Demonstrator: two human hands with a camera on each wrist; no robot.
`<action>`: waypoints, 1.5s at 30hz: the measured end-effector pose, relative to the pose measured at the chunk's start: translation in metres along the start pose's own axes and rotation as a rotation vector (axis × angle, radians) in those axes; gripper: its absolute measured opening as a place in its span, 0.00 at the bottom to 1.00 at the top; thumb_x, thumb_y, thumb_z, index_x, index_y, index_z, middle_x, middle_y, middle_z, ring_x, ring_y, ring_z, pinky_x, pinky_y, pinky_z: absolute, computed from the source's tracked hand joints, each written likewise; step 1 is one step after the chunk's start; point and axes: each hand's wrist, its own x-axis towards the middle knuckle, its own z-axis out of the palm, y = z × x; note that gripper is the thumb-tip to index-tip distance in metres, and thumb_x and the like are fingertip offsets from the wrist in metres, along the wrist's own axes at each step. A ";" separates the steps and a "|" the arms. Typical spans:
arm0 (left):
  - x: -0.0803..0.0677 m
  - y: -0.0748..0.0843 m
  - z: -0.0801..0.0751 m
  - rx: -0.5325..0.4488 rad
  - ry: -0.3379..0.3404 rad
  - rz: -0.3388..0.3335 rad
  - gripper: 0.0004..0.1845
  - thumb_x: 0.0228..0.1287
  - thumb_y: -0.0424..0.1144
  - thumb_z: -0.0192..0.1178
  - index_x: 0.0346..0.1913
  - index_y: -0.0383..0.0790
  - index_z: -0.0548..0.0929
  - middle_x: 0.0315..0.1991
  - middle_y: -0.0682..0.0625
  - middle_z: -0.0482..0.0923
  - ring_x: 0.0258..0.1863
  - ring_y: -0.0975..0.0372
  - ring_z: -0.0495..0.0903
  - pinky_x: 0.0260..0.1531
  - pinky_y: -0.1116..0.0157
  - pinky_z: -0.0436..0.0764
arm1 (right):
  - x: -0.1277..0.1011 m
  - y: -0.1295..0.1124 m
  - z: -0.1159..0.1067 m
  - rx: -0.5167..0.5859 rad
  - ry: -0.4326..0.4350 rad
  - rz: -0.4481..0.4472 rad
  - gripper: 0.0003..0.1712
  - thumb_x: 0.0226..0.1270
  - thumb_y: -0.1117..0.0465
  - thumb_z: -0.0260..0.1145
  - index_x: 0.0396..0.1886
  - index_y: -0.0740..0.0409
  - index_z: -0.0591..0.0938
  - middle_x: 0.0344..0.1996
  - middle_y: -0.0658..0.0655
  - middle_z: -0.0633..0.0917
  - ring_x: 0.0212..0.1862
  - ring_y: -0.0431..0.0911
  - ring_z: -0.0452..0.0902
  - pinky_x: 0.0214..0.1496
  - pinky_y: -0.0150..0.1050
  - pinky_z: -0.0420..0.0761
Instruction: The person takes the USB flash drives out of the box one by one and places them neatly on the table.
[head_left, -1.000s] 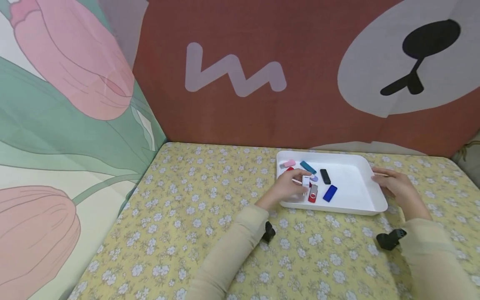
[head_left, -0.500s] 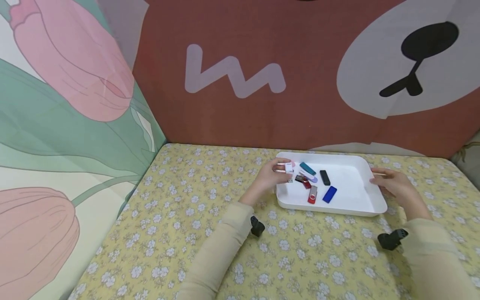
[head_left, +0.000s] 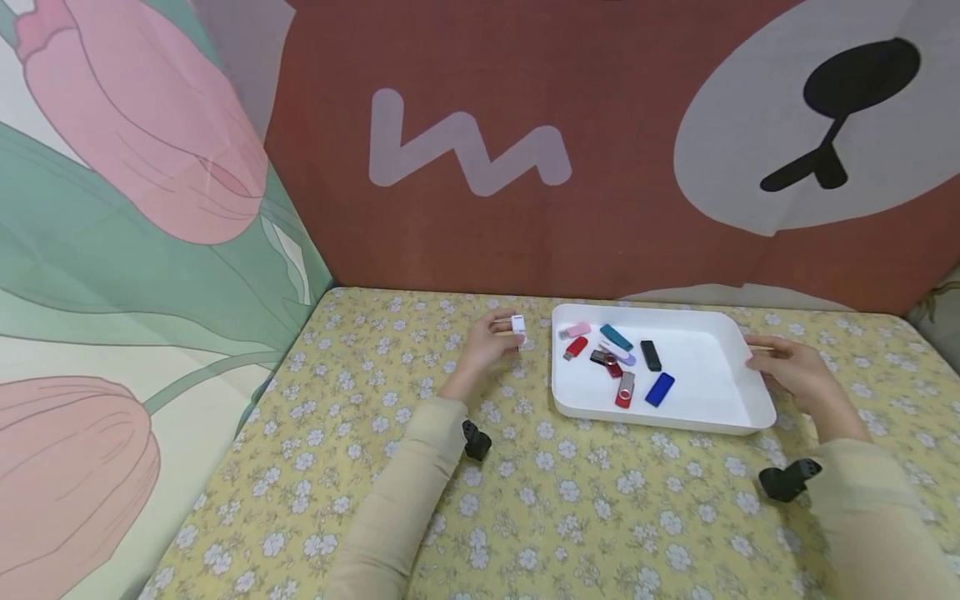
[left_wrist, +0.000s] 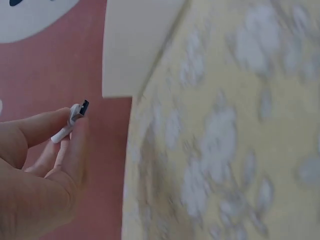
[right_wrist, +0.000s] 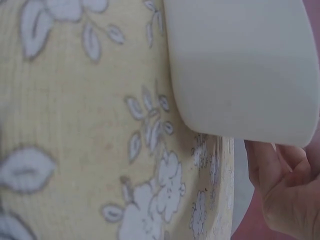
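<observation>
My left hand (head_left: pixel 491 343) pinches a small white USB stick (head_left: pixel 518 325) between thumb and fingers, just left of the white tray (head_left: pixel 712 404) and above the flowered cloth. The left wrist view shows the white USB stick (left_wrist: pixel 75 114) at my fingertips (left_wrist: pixel 60 120), metal plug outward. Inside the tray lie several USB sticks: a pink one (head_left: pixel 576 330), a teal one (head_left: pixel 616 336), a black one (head_left: pixel 650 354), a blue one (head_left: pixel 659 388), red ones (head_left: pixel 624 388). My right hand (head_left: pixel 787 367) rests against the tray's right rim, also seen in the right wrist view as the hand (right_wrist: pixel 285 190) beside the tray corner (right_wrist: pixel 240 75).
The table is covered by a yellow cloth with white flowers (head_left: pixel 525 500). Printed fabric panels stand at the back (head_left: pixel 600 150) and along the left (head_left: pixel 112 250). Black wrist-camera mounts (head_left: pixel 783 480) sit on both sleeves.
My left hand lifted the white USB stick out of the tray and carried it left, beyond the tray's left rim. The right hand stayed at the tray's right edge.
</observation>
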 end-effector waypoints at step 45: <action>0.014 -0.023 -0.025 0.128 0.143 -0.077 0.24 0.63 0.24 0.57 0.63 0.33 0.73 0.57 0.36 0.77 0.54 0.49 0.79 0.35 0.68 0.80 | -0.002 0.000 -0.001 0.029 -0.048 0.034 0.43 0.71 0.48 0.55 0.74 0.67 0.52 0.71 0.75 0.54 0.31 0.19 0.70 0.37 0.24 0.81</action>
